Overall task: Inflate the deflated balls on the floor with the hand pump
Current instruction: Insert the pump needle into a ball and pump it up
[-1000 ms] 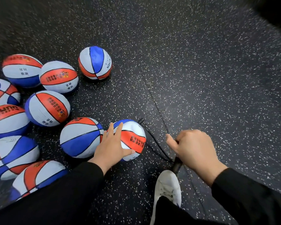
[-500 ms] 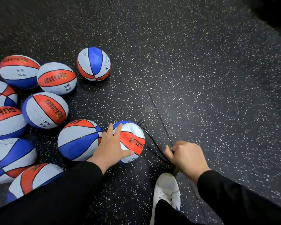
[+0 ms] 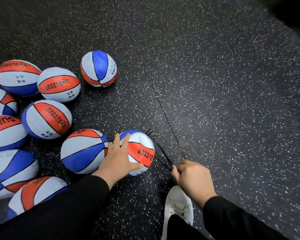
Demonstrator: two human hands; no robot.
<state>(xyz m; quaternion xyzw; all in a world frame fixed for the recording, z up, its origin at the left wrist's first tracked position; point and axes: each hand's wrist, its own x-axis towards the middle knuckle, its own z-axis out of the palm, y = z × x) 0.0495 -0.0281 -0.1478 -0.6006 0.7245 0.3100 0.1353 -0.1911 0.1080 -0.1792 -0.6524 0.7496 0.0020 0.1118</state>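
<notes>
honestly, one ball (image 3: 140, 152) sat at lower centre, hose (image 3: 160, 150) plugged in, left hand (image 3: 117, 159) spread flat on it. right hand (image 3: 193, 179) was curled around the pump handle, mostly hidden. pile of other balls (image 3: 47, 118) at left looked round-ish already; couldn't tell how many were left.

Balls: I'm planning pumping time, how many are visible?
10 balls: one under the left hand, one beside it, one alone at top, seven clustered left; more may lie off-frame.
</notes>
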